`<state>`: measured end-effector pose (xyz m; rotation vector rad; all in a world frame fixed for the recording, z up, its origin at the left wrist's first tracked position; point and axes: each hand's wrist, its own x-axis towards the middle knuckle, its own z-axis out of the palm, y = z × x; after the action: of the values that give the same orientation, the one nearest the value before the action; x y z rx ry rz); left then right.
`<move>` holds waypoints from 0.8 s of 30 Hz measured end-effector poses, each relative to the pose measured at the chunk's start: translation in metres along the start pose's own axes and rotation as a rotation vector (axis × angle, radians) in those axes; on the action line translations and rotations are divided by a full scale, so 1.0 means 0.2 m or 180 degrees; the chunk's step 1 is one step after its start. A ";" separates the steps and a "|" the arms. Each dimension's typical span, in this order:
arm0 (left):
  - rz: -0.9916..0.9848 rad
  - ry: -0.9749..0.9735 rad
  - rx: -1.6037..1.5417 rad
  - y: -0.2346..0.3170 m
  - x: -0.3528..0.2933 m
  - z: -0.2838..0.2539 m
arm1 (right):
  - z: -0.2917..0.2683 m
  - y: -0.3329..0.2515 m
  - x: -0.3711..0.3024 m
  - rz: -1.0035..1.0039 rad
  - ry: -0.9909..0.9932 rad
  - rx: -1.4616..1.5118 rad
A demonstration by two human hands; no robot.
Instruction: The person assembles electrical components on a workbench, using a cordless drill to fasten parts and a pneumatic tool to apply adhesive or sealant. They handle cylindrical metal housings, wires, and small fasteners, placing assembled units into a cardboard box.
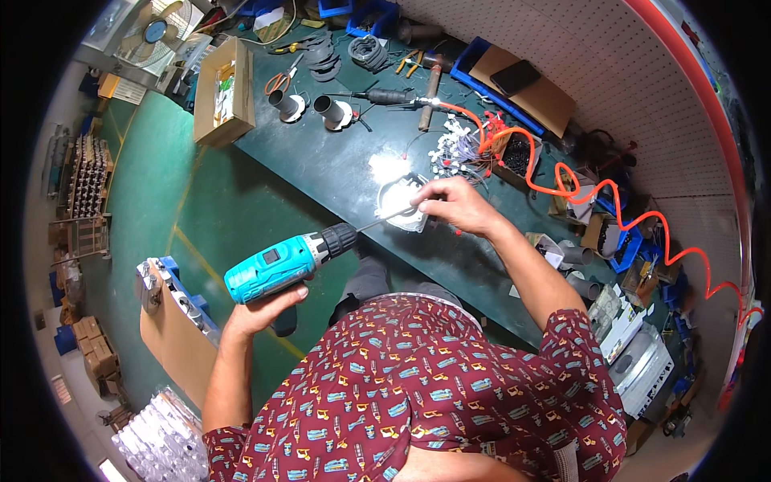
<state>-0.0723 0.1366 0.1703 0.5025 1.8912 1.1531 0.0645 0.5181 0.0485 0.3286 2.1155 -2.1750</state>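
Note:
A teal cordless drill with a black chuck lies level in my left hand, whose fingers are wrapped round its grip. From the chuck a long thin bit points right, over the edge of the workbench. At the tip of that bit my right hand is closed in a pinch; whatever is between thumb and forefinger is too small to make out. Just under those fingers sits a round white part on the bench, brightly lit and partly washed out by glare.
On the dark green workbench are two black tubes with white flanges, a hammer and bundled wires with white connectors. A coiled orange air hose runs along the right. A cardboard box stands at the far left corner.

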 end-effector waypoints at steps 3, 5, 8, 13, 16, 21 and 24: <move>0.0023 -0.0006 0.0443 0.02 -0.01 -0.05 | 0.07 -0.01 0.12 -0.0798 -0.0172 -0.1568; 0.0075 -0.0090 0.1018 0.17 0.04 -0.04 | 0.11 0.03 0.18 -0.0836 -0.0501 -0.1854; 0.0567 -0.0467 0.1119 0.35 0.19 -0.01 | 0.13 0.12 0.22 -0.1305 -0.0592 -0.2370; 0.0293 -0.0598 0.1533 0.41 0.33 0.00 | 0.15 0.09 0.23 -0.1157 -0.0837 -0.2669; 0.0145 -0.0729 0.1668 0.46 0.38 -0.02 | 0.13 0.02 0.21 -0.1224 -0.0727 -0.3338; 0.0036 -0.0817 0.1574 0.50 0.38 -0.01 | 0.11 0.01 0.18 -0.1239 -0.0581 -0.4104; -0.0116 -0.0810 0.1495 0.49 0.35 0.00 | 0.12 0.04 0.17 -0.1085 -0.0467 -0.4096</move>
<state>-0.1209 0.2333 0.2245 0.8251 1.9310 0.5798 0.0298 0.4965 0.0342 -0.3080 3.0186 -0.4911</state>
